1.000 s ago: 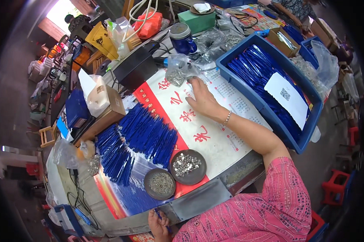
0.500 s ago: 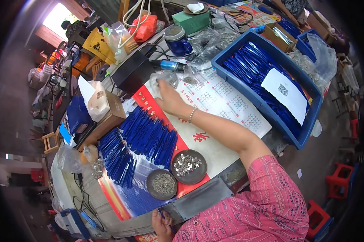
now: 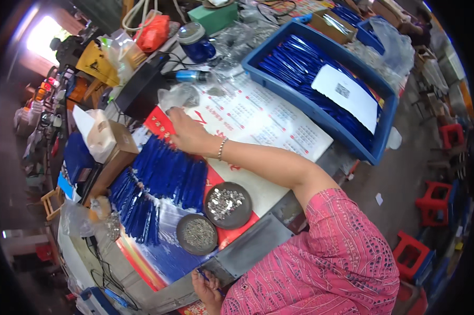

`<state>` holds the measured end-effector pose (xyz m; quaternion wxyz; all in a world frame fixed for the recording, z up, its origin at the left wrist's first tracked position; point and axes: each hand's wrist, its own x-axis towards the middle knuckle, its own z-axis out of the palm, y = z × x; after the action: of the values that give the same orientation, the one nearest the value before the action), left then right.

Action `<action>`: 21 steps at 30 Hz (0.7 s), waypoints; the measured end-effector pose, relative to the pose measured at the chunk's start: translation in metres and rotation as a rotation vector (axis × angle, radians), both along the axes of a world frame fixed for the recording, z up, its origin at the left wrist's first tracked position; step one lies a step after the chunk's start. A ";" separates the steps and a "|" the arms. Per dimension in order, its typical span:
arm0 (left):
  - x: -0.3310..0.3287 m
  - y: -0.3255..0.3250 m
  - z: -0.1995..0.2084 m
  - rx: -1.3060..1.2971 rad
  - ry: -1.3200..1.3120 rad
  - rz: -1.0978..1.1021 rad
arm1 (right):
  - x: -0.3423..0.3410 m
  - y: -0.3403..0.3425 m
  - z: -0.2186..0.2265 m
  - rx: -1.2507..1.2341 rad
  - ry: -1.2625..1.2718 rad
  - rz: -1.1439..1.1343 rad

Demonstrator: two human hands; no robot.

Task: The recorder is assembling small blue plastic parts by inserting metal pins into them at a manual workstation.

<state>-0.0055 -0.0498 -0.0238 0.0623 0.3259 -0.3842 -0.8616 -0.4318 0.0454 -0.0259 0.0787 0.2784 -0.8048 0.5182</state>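
My right hand (image 3: 191,133), wearing a bead bracelet, reaches over the far left of a calendar sheet (image 3: 258,139). Its thumb stands apart from the fingers; nothing shows between them. The fingertips are at the lower edge of a clear plastic bag (image 3: 180,96); whether they touch it I cannot tell. Down at the table's near edge, my left hand (image 3: 206,286) is closed around a slim blue piece (image 3: 203,275). Slim blue pieces (image 3: 168,173) lie fanned in two rows. Beside them sit two dark round dishes, one with shiny small parts (image 3: 226,203), the other with finer grey parts (image 3: 199,233).
A blue crate (image 3: 384,139) at the right holds many slim blue pieces under a white paper (image 3: 347,94). Behind are a lidded blue mug (image 3: 197,44), a black box (image 3: 141,89) and a green box (image 3: 213,17). A tissue box (image 3: 113,142) stands left. Red stools (image 3: 434,202) are on the floor.
The whole view has shifted, so the table's things sit further left. My right hand has drawn slightly back from the plastic bag. My left hand stays at the near edge with the blue piece.
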 end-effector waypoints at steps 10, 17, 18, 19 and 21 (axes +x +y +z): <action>-0.009 0.000 -0.001 -0.013 -0.017 0.010 | 0.154 0.159 0.044 0.326 -0.021 0.387; -0.012 0.003 0.007 -0.029 -0.001 0.029 | 0.210 0.223 0.040 0.390 -0.258 0.220; -0.012 0.001 0.010 -0.014 -0.017 0.018 | 0.211 0.222 0.042 0.381 -0.243 0.249; -0.009 -0.001 0.013 -0.005 -0.026 0.025 | 0.209 0.218 0.044 0.383 -0.239 0.215; -0.010 0.001 0.010 0.012 -0.008 0.005 | 0.199 0.213 0.050 0.432 -0.203 0.167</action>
<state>-0.0156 -0.0491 -0.0142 0.0612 0.3306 -0.3783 -0.8625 -0.2327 0.2584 0.0242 -0.1069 0.3008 -0.8749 0.3642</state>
